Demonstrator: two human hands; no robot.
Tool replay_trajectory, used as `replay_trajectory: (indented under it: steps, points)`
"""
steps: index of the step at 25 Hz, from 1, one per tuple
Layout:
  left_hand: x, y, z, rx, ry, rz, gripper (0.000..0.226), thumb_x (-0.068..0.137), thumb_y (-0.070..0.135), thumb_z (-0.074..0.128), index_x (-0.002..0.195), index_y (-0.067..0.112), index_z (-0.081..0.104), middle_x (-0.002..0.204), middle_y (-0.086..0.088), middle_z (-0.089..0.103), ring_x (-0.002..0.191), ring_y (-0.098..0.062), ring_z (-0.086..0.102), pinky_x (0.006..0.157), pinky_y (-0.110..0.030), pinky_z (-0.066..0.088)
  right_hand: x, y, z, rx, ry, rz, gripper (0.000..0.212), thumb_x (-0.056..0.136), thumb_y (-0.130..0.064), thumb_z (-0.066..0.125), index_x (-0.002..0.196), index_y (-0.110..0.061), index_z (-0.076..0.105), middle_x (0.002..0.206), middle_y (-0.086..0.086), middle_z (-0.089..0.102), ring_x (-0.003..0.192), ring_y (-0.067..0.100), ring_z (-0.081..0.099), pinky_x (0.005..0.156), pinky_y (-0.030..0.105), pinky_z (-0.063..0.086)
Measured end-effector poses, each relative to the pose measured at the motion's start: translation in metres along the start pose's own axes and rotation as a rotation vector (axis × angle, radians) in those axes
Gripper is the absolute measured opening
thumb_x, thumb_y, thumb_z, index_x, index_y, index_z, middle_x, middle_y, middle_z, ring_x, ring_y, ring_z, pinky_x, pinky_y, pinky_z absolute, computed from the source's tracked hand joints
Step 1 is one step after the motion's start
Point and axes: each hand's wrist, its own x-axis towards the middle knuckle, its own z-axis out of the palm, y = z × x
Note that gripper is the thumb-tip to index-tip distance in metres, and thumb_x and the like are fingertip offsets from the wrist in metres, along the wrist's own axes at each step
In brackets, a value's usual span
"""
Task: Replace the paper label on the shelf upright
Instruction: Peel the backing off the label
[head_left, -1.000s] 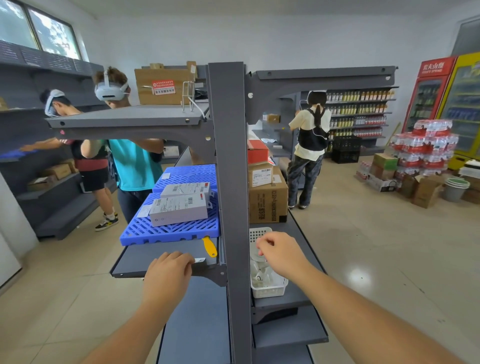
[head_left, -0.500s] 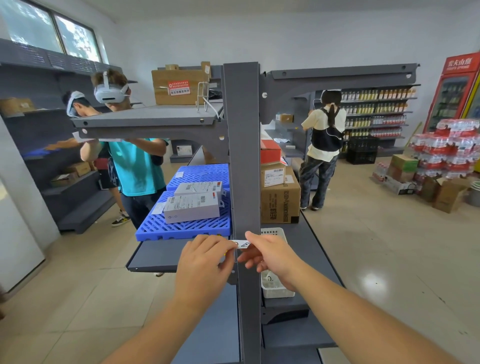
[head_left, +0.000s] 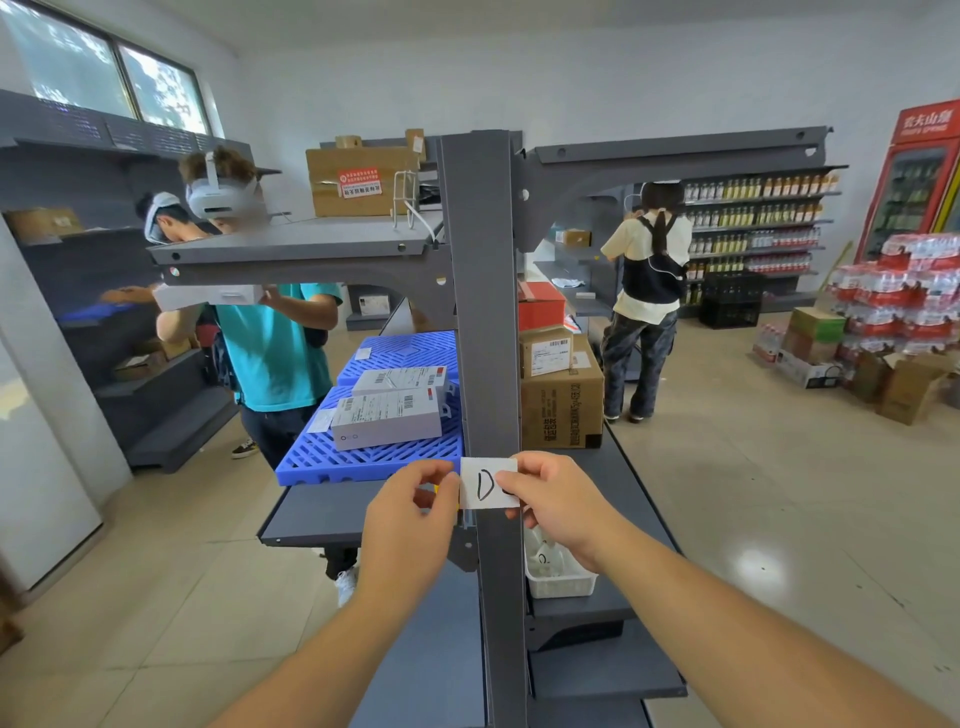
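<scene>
- The paper label (head_left: 488, 483), a white slip marked with a hand-drawn "D", lies across the front face of the grey shelf upright (head_left: 483, 312), level with the front edge of the blue crate (head_left: 374, 441).
- The left hand (head_left: 410, 525) pinches the label's left edge between thumb and forefinger; a second small white scrap shows inside that pinch, and what it is cannot be told.
- The right hand (head_left: 556, 499) pinches the label's right edge, its fingertips covering part of the writing.
- Both hands are thus closed on the label, one at each end.
- Step in hand, as judged: positioning the new label on the upright before fixing it.
- Whether the label already adheres to the metal cannot be told.
- The next move calls for squaring the label to the upright's edges, then pressing it flat from the centre outward while releasing one end at a time, so that it does not skew or wrinkle.
</scene>
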Motion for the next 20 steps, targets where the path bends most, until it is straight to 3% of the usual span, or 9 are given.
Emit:
replay_trajectory:
  steps: [4, 7, 12, 16, 20]
  points:
    - [0.003, 0.009, -0.002, -0.013, -0.07, -0.014, 0.011, 0.099, 0.034, 0.066, 0.104, 0.037, 0.074, 0.092, 0.018, 0.076, 0.086, -0.002, 0.072, 0.061, -0.021, 0.058, -0.003, -0.005, -0.007, -0.047, -0.042, -0.029, 0.021, 0.104, -0.026, 0.059, 0.101, -0.013, 0.075, 0.086, -0.006, 0.08, 0.062, -0.001, 0.065, 0.061, 0.022, 0.047]
    - [0.001, 0.014, -0.001, -0.061, -0.092, -0.046, 0.01, 0.097, 0.03, 0.069, 0.094, 0.034, 0.077, 0.081, 0.018, 0.079, 0.078, 0.004, 0.073, 0.056, -0.018, 0.056, -0.004, -0.006, -0.01, -0.046, -0.044, -0.049, 0.02, 0.105, -0.025, 0.059, 0.103, -0.015, 0.075, 0.088, -0.005, 0.08, 0.061, -0.005, 0.067, 0.058, 0.017, 0.047]
    - [-0.002, 0.022, 0.001, -0.184, -0.126, -0.127, 0.013, 0.093, 0.019, 0.072, 0.083, 0.022, 0.08, 0.073, 0.0, 0.079, 0.06, -0.008, 0.06, 0.056, -0.023, 0.049, -0.004, -0.005, -0.013, 0.01, 0.02, -0.051, 0.022, 0.105, -0.028, 0.059, 0.104, -0.012, 0.075, 0.092, 0.001, 0.08, 0.066, 0.002, 0.065, 0.059, 0.019, 0.046]
    - [-0.003, 0.024, 0.001, -0.284, -0.201, -0.173, 0.015, 0.094, 0.017, 0.072, 0.081, 0.019, 0.08, 0.062, 0.004, 0.07, 0.053, -0.004, 0.053, 0.055, -0.02, 0.044, -0.002, -0.002, -0.014, 0.039, 0.034, -0.049, 0.023, 0.105, -0.023, 0.059, 0.105, -0.007, 0.075, 0.094, 0.011, 0.077, 0.069, 0.008, 0.059, 0.059, 0.022, 0.045]
    - [-0.002, 0.025, 0.0, -0.281, -0.234, -0.164, 0.012, 0.095, 0.014, 0.07, 0.087, 0.015, 0.08, 0.063, 0.004, 0.07, 0.05, -0.002, 0.051, 0.054, -0.017, 0.043, 0.0, 0.0, -0.014, 0.042, 0.03, -0.04, 0.022, 0.105, -0.023, 0.059, 0.104, -0.008, 0.075, 0.088, 0.003, 0.076, 0.067, 0.007, 0.058, 0.06, 0.022, 0.045]
